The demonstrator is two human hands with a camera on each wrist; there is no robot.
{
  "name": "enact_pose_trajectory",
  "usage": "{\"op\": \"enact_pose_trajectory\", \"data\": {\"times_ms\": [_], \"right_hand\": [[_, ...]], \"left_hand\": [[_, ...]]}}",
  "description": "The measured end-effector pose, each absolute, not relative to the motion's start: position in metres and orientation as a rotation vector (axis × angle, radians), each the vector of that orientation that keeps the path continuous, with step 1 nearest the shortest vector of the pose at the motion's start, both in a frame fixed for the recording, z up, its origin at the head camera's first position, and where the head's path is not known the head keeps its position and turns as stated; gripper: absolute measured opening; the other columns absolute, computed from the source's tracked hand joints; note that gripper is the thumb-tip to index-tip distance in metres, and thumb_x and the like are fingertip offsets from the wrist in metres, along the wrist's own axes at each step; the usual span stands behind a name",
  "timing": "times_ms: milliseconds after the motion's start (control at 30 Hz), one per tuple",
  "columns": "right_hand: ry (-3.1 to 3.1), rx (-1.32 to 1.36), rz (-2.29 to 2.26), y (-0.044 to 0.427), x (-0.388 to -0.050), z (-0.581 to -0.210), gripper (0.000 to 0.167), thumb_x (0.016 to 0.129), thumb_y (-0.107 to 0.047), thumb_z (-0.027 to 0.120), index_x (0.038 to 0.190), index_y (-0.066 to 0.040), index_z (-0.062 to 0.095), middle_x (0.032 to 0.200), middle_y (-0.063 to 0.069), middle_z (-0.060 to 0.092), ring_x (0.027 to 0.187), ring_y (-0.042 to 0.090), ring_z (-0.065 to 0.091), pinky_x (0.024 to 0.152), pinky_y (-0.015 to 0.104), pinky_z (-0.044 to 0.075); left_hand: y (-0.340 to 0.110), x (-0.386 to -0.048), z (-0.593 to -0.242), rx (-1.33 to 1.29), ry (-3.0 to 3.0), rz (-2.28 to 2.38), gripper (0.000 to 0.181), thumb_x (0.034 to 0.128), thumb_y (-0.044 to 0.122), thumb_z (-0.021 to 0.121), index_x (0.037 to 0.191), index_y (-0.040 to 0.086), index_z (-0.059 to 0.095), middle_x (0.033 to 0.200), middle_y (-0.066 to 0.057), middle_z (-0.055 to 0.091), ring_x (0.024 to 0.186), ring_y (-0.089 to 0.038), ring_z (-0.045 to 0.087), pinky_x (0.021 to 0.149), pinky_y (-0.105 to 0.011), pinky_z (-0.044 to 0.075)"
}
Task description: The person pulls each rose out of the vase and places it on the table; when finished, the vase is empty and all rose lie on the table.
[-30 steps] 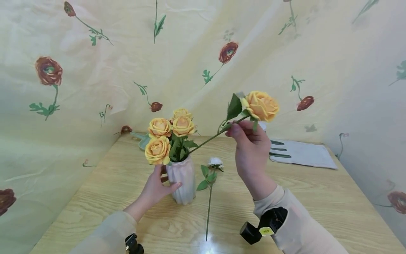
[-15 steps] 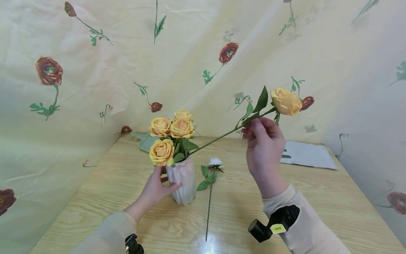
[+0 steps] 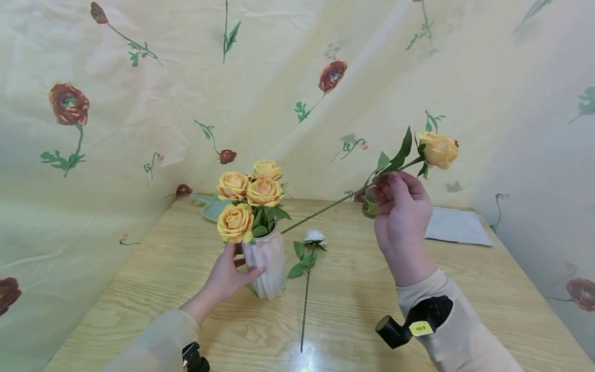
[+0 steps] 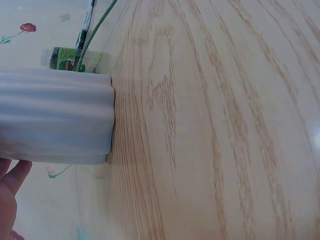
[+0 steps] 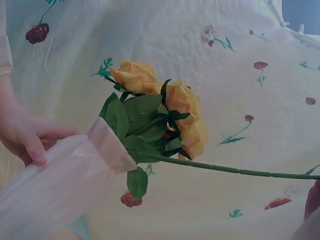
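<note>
In the head view my left hand (image 3: 228, 276) holds the white fluted vase (image 3: 265, 266) round its left side. The vase stands upright on the table with several yellow roses (image 3: 234, 222) in it. My right hand (image 3: 404, 222) pinches a single yellow rose (image 3: 438, 150) high on its stem, below the bloom. Its long green stem slants down left to the vase's rim; I cannot tell whether the tip is inside or just outside. The right wrist view shows this stem (image 5: 240, 171) against the leaves near the rim. A white rose (image 3: 315, 237) lies on the table right of the vase.
A pale green dustpan-like tool (image 3: 214, 206) lies behind the vase. At the back, a small jar with a green label (image 3: 369, 204) is partly hidden by my right hand. A white cloth or sheet (image 3: 457, 226) lies at the back right of the wooden table (image 3: 353, 320).
My right hand has moved right with the yellow rose, drawing the stem outward from the vase. The jar has come into sight. My left hand stays on the vase.
</note>
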State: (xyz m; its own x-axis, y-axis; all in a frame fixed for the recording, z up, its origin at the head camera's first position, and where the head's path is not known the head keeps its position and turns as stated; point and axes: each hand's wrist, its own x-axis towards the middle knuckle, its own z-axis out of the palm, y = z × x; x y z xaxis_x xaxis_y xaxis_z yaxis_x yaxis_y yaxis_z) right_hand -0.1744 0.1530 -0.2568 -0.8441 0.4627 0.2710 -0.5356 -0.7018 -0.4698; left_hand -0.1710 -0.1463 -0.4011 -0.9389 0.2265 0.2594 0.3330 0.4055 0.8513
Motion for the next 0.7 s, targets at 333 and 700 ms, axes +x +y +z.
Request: {"op": "enact_pose_trajectory", "data": {"times_ms": [333, 700], "right_hand": [[-0.690, 0.096, 2.522, 0.170, -0.177, -0.266, 0.006, 0.086, 0.006, 0.061, 0.083, 0.007, 0.057, 0.072, 0.019, 0.063, 0.062, 0.026, 0.065, 0.059, 0.030, 0.057], [-0.765, -0.092, 2.588, 0.184, -0.184, -0.290, 0.005, 0.088, 0.005, 0.060, 0.085, 0.006, 0.056, 0.077, 0.016, 0.063, 0.065, 0.024, 0.065, 0.062, 0.028, 0.057]], "left_hand": [[-0.146, -0.172, -0.401, -0.505, -2.557, -1.579, 0.089, 0.0779, 0.017, 0.078, 0.145, 0.016, 0.018, 0.130, -0.013, 0.044, 0.113, -0.032, 0.049, 0.090, -0.046, 0.049], [-0.147, -0.170, -0.402, -0.525, -2.537, -1.580, 0.089, 0.0787, 0.015, 0.077, 0.145, 0.016, 0.018, 0.129, -0.016, 0.044, 0.111, -0.033, 0.049, 0.090, -0.048, 0.048]]}}
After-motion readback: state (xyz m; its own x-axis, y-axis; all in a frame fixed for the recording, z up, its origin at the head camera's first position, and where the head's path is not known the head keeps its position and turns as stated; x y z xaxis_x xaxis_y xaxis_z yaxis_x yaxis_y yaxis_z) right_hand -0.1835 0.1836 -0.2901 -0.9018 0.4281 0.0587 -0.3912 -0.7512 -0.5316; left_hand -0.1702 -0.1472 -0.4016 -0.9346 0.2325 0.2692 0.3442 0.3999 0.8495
